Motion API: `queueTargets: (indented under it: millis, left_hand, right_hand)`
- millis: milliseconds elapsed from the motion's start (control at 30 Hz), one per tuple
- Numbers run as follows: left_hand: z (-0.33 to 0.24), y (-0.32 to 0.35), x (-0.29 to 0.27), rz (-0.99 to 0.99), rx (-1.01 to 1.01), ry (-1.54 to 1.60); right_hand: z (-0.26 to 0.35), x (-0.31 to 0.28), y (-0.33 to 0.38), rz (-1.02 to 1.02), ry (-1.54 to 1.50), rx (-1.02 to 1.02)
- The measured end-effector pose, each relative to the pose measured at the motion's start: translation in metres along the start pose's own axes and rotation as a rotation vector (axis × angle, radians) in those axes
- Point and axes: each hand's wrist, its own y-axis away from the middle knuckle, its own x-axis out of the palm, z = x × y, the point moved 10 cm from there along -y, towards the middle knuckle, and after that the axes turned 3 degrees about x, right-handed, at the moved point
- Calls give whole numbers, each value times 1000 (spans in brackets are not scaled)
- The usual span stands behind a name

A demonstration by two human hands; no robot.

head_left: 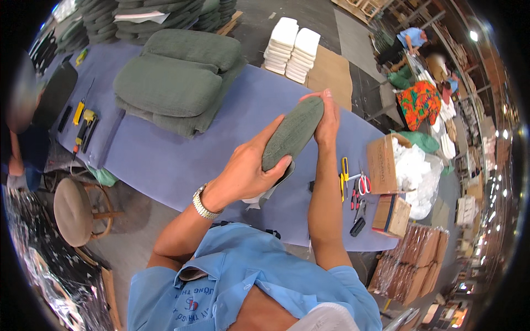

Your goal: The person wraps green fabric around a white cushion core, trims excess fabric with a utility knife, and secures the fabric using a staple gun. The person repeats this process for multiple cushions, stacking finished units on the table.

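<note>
Green fabric-covered oblong cushion (293, 132) is held up in the air above the purple-covered table (182, 160), tilted with its upper end toward the right. Going from the left: a round padded stool (72, 211) stands beside the table's near left edge, and yellow-handled hand tools (84, 118) lie on the table's left part. Farther back, a heap of large green stuffed cushions (176, 77) rests on the table. The left hand (248, 165), with a metal wristwatch (203, 204) on its wrist, has its grip closed around the lower end of the cushion, thumb on the near side and fingers wrapped behind. The right hand (327, 118) presses flat against the cushion's upper end, fingers extended along the far side. To the right, yellow-handled scissors (344, 175) and red-handled scissors (364, 182) lie on the table, near an open cardboard box of white stuffing (386, 163).
</note>
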Motion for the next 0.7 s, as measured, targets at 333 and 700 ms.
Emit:
queueTargets:
  millis: [333, 700]
  left_hand:
    - [-6, 19, -9, 67, 53, 41]
    - [12, 63, -81, 15, -84, 94]
  right_hand:
    - [110, 69, 40, 275, 590, -261]
    - [-10, 46, 55, -197, 143, -7]
